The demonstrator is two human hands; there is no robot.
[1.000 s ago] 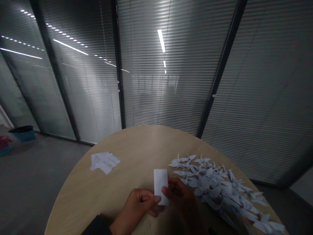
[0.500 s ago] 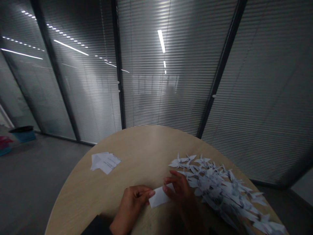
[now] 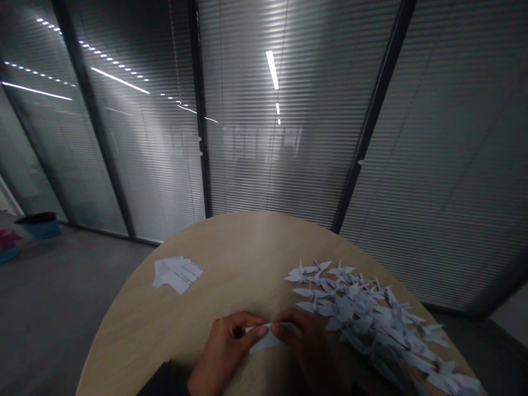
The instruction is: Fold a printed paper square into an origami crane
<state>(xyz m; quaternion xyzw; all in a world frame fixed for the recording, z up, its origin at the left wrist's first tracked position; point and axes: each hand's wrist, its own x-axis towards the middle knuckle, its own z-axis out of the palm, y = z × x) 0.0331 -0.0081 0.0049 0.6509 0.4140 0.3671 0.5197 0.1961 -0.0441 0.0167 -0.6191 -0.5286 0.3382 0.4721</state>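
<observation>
Far left: a blue bin (image 3: 39, 226) stands on the floor, well apart from the table (image 3: 243, 247). It is unchanged.

Left side of the table: loose slips of paper (image 3: 178, 273), some with print, lie overlapped. Their position is unchanged from the two earlier views; neither hand touches them.

Left hand (image 3: 229, 346): the grip is pinching the left part of the folded paper (image 3: 266, 344), thumb on the near side, fingers along the far edge.

Center: the folded paper is between the two hands, near the person's side of the table. Whether it rests on the surface cannot be told. One second ago it pointed away from the person; half a second ago it lay turned crosswise. It is now crosswise, with its upper edge largely covered by the fingers.

Right hand (image 3: 309, 344): the fingers, raised half a second ago, are now lowered. The grip is pinching the same edge, its thumb just beside the left thumb. The change suggests that turning is complete and that a fold is being aligned or pressed; the crease itself is hidden.

Right side: a pile of paper birds (image 3: 365, 313) spreads beside the right hand, with no visible change.
</observation>
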